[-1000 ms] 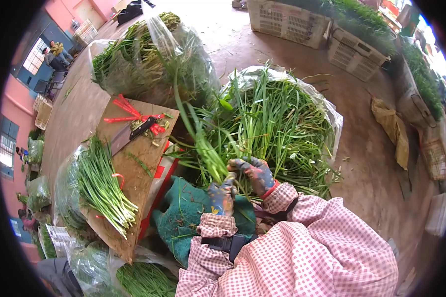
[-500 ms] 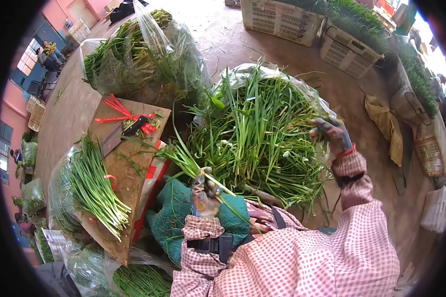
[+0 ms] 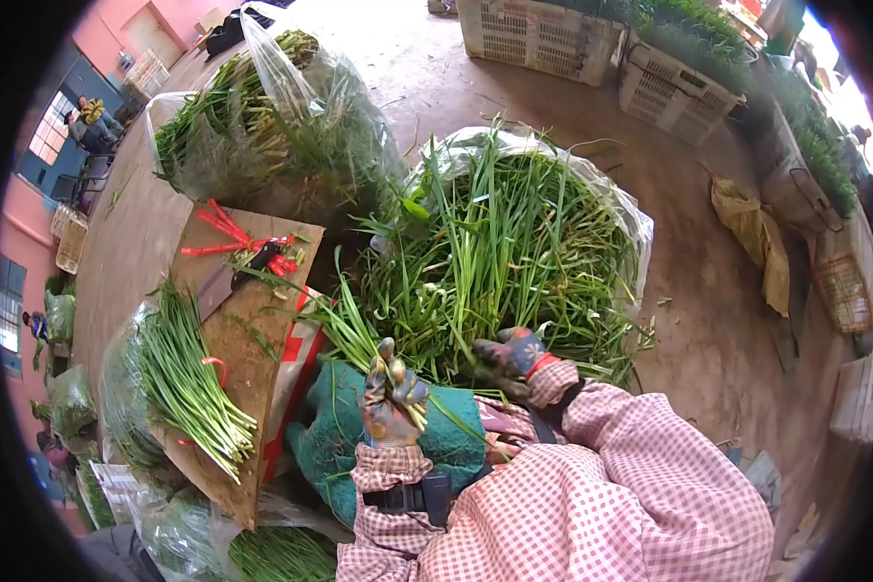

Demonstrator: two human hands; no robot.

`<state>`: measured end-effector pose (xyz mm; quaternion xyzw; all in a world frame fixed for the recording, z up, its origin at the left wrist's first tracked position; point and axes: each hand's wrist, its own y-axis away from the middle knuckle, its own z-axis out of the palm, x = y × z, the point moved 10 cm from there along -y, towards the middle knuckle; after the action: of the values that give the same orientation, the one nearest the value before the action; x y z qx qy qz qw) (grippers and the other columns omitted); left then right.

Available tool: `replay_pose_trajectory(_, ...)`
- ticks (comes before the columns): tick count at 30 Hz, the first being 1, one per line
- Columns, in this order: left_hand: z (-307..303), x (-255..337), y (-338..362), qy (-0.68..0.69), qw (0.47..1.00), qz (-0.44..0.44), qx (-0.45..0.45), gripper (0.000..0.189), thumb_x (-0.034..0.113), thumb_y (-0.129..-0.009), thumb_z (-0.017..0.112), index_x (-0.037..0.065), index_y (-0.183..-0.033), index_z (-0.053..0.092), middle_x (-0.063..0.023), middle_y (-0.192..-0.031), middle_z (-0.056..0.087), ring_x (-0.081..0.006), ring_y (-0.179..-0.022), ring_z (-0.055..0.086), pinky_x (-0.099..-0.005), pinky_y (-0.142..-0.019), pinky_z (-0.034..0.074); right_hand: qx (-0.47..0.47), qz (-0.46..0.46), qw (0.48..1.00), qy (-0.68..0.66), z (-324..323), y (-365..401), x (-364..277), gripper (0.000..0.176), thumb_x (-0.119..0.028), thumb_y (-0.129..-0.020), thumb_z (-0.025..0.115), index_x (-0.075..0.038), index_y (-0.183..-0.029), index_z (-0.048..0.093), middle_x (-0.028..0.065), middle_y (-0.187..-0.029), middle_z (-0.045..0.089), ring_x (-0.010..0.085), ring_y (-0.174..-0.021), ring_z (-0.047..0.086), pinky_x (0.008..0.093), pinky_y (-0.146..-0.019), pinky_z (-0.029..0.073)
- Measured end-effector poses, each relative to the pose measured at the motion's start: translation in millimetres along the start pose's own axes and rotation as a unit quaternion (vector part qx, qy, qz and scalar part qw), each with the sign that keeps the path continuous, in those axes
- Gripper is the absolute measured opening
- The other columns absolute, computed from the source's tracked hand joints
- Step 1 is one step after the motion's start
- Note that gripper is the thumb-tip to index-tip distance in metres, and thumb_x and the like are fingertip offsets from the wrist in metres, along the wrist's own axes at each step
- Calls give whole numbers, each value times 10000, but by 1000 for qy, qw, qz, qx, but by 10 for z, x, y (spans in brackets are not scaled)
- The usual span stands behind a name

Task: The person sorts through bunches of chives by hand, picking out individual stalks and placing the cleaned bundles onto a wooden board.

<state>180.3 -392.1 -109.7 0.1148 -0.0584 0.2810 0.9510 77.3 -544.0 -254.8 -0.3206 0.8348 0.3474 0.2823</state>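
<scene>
Gloved, my left hand point(image 3: 393, 400) is closed round a few green stalks point(image 3: 351, 330), their leaves pointing up and left, above a teal cloth point(image 3: 335, 412). My right hand point(image 3: 510, 359), also gloved, is at the near edge of a large heap of loose green stalks point(image 3: 495, 252) in a clear plastic bag point(image 3: 643, 228); its fingertips are partly blurred, so I cannot make out whether they hold anything. A board point(image 3: 233, 339) on the left bears a bundle of stalks point(image 3: 189, 378) with a red tie, a knife point(image 3: 233, 276) and red strips point(image 3: 225, 230).
Another plastic bag of stalks point(image 3: 262, 126) stands beyond the board. White crates point(image 3: 543, 44) with greens line the far right side. A brown sack point(image 3: 752, 238) lies on the floor at the right. People point(image 3: 92, 121) are far off at the upper left.
My right hand has moved left and down from the heap's right side to its near edge. The stalks in my left hand now point more upright, and the hand has shifted slightly left.
</scene>
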Motion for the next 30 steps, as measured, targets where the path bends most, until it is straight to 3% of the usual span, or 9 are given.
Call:
replay_pose_trajectory(2, 90, -4, 22, -11, 1000, 12, 6, 305, 239, -896, 418, 21, -1092, 503, -54, -721, 566, -87, -486, 445, -251, -448, 399, -51, 129, 959, -248, 400, -66, 198, 464, -420, -720, 612, 11, -891, 599, 175, -771, 619, 251, -729, 609, 314, -637, 473)
replay_pose_trajectory(3, 177, -3, 40, -24, 1000, 15, 0, 308, 232, -895, 420, 20, -1104, 497, -32, -663, 531, -75, -452, 409, -239, -426, 370, 3, -18, 968, -249, 329, -149, 68, 366, -320, -752, 612, 18, -891, 589, 158, -730, 616, 241, -710, 605, 317, -600, 474)
replay_pose_trajectory(7, 242, 179, 107, -51, 997, 60, -22, 313, 178, -881, 442, -15, -1126, 475, 4, -542, 466, -57, -375, 350, -219, -365, 324, 0, 59, 880, -472, -205, 150, -153, 104, -149, -796, 590, -53, -830, 613, -10, -602, 554, 94, -513, 507, 238, -451, 410)
replay_pose_trajectory(9, 228, 220, 143, -56, 995, 76, -41, 285, 146, -873, 446, -43, -1084, 479, 1, -526, 470, -65, -360, 352, -212, -342, 308, 138, -136, 946, -260, -1190, 586, -851, 128, -181, -791, 616, -54, -773, 612, -30, -565, 521, 42, -475, 419, 196, -419, 333)
replay_pose_trajectory(12, 252, 129, 103, -71, 995, 39, -61, 240, 135, -871, 445, -32, -1038, 490, -10, -529, 485, -77, -361, 364, -227, -346, 321, 36, -74, 944, -320, -1446, 629, -965, 132, -179, -774, 632, -64, -840, 633, -12, -596, 565, 60, -485, 458, 222, -447, 378)
replay_pose_trajectory(14, 266, 64, 104, -99, 994, 25, -31, 207, 129, -861, 466, 7, -1024, 500, -22, -553, 523, -83, -366, 389, -247, -380, 353, 90, -151, 984, 1, -1292, 476, -860, 198, -218, -766, 641, -55, -879, 637, 31, -610, 592, 79, -512, 495, 253, -481, 407)
replay_pose_trajectory(20, 326, 192, 159, -277, 956, 78, 55, 222, 107, -781, 598, -14, -965, 572, -83, -629, 602, -97, -392, 483, -198, -341, 357, 47, -168, 985, 16, -888, 462, -801, 269, -284, -731, 636, -46, -855, 627, 155, -641, 585, 251, -582, 579, 322, -532, 443)
replay_pose_trajectory(23, 284, 169, 151, -391, 913, 80, 82, 322, 169, -769, 605, -57, -993, 561, -83, -789, 621, -107, -451, 513, -194, -367, 377, 92, -250, 944, -196, -878, 626, -882, 255, -251, -723, 629, -46, -874, 620, 150, -644, 584, 266, -580, 578, 328, -533, 448)
replay_pose_trajectory(30, 209, -15, -76, -500, 844, 20, 194, 244, 148, -739, 651, 17, -940, 610, -40, -582, 582, -69, -436, 518, -171, -327, 326, 43, -279, 959, -18, -826, 950, -1341, 220, -162, -699, 651, -67, -897, 631, 116, -620, 587, 218, -517, 565, 282, -487, 440)
